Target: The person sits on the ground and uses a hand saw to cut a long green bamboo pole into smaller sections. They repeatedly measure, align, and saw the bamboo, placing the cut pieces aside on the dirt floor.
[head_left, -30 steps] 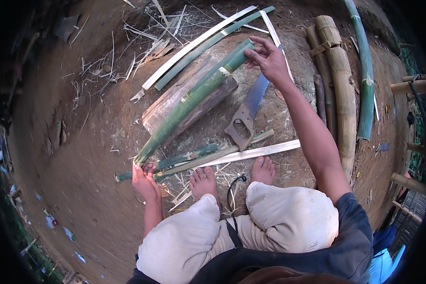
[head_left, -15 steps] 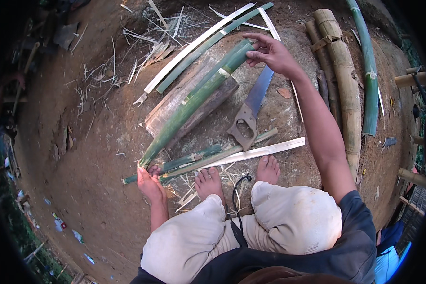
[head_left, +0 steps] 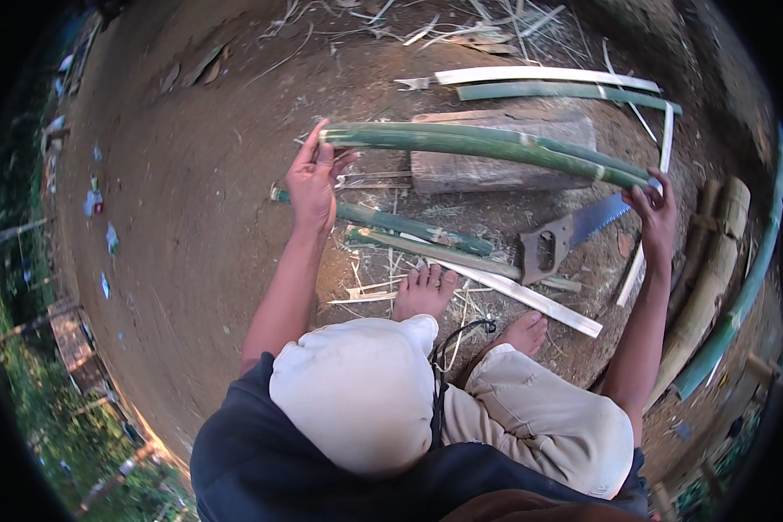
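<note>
A long green bamboo piece (head_left: 461, 143) is held up nearly level across the view, over a rough wooden block (head_left: 496, 179). A narrower green strip shows along its far side toward the right end. My left hand (head_left: 313, 190) is closed at its left end, thumb on the near side. My right hand (head_left: 657, 213) grips the right end with fingers and thumb. Below that hand lies a handsaw (head_left: 541, 252) with a brown handle, its blade pointing toward the right hand. Shorter green bamboo pieces (head_left: 409, 226) lie on the ground between the block and my feet.
A pale split strip (head_left: 531, 300) lies by my bare feet. Beyond the block are a white strip (head_left: 548, 76) and a green strip (head_left: 565, 90), with scattered shavings. On the right lie a thick tan bamboo pole (head_left: 713, 278) and a long green pole (head_left: 739, 304).
My view has turned to the left, so the held bamboo has gone from a steep diagonal to nearly level. My left hand has risen with its end; both hands stay at the ends.
</note>
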